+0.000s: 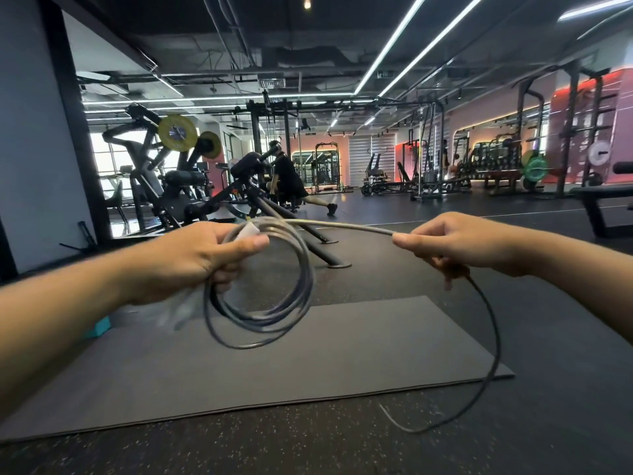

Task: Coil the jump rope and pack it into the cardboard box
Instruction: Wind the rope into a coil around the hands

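Head view: left hand (202, 255) clenched around the top of the jump rope (260, 296) coil, thumb pressed over a pale handle piece (249, 231) at the grip. Several dark grey loops hang below the fist, blurred, stacked roughly concentric, held up in the air above the mat (308, 365).

Right hand (452, 245) pinches the rope's straight run between thumb and fingers. That run spans tight from the left fist to the right one, near level. Past the right hand the free tail (493, 341) drops in a long arc, bottoms out at the speckled floor (274, 447) just off the mat's right front corner, end curling back up to the left.

Mat is dark grey, flat on the floor, under both arms. A small teal object (97, 329) shows beside the left forearm at the mat's left edge; cannot tell what it is.

Background: gym machines, racks, weight plates, and a person (291, 180) lunging near a bench, well apart from the hands.
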{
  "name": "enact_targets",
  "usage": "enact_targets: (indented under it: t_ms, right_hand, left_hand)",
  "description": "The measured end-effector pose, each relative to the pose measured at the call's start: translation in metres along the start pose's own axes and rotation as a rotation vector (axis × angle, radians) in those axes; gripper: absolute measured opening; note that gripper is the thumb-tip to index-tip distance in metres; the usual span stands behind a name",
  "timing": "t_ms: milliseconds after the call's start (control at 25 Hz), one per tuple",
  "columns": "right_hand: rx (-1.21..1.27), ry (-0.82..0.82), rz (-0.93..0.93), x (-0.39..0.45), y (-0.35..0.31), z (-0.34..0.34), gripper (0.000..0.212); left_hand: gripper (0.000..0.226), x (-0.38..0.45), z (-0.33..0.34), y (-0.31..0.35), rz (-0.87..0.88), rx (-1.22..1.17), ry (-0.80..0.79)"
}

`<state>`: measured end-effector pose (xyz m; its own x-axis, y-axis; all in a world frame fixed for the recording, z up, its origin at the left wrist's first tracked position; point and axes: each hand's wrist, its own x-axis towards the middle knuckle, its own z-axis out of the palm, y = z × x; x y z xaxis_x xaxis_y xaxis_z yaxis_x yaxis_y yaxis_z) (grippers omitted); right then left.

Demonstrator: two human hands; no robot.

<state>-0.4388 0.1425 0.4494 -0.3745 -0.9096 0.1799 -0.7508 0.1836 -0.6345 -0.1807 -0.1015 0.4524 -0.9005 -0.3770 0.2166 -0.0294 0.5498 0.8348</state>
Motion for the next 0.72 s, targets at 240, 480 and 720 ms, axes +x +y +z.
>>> enact_targets:
  t_ms: [240, 480, 720]
  right_hand:
    - [0.556, 0.054, -0.099, 0.007, 0.003, 0.081, 0.084]
    - [1.062, 0.163, -0.206, 0.022, -0.031, 0.139, 0.096]
    - [1.211, 0.122, -0.293, 0.014, -0.046, 0.146, 0.107]
  left_hand:
    - [0.029, 0.02, 0.078, -0.012, 0.131, -0.887, 0.389]
    - [0.033, 0.042, 0.112, 0.019, 0.114, -1.224, 0.669]
    - [0.044, 0.051, 0.113, 0.027, -0.012, -1.395, 0.819]
